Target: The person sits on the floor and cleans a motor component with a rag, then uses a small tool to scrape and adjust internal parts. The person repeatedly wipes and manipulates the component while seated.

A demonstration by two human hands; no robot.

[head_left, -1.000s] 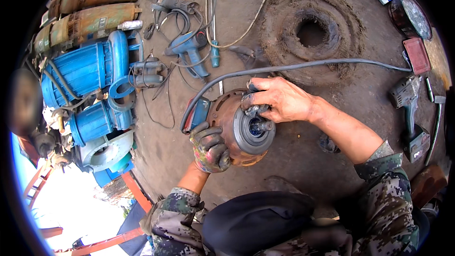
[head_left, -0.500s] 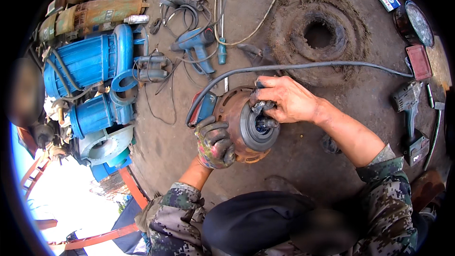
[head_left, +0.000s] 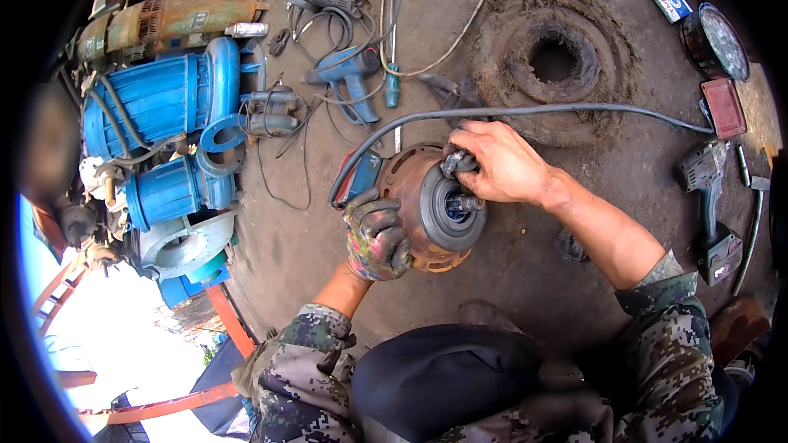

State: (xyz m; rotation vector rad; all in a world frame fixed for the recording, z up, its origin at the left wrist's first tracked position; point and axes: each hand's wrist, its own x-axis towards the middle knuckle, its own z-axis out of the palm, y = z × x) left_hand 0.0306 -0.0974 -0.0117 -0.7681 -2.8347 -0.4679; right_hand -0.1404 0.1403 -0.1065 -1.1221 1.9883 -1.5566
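Observation:
A rusty round motor (head_left: pixel 402 182) with a dark ringed end face (head_left: pixel 442 228) stands in front of me, its short shaft (head_left: pixel 469 204) sticking out of the centre. My left hand (head_left: pixel 377 238), in a stained patterned glove, lies with curled fingers against the motor's left side. Bare and blackened at the fingertips, my right hand (head_left: pixel 502 162) pinches a dark crumpled rag (head_left: pixel 458 165) at the upper edge of the ringed face. A thick black cable (head_left: pixel 525 113) arcs past the motor's far side.
A blue heat gun (head_left: pixel 349 82), a screwdriver (head_left: pixel 392 89) and tangled cords lie beyond. Blue pumps (head_left: pixel 148 107) crowd the left. A dirt-caked ring-shaped casting (head_left: pixel 558 61) sits at the far right. A cordless power tool (head_left: pixel 707 205) and a red tray (head_left: pixel 725 108) lie rightward.
The surroundings have shifted slightly rightward in view. My right fingers and the rag have moved a little along the ringed face; my left hand keeps its hold.

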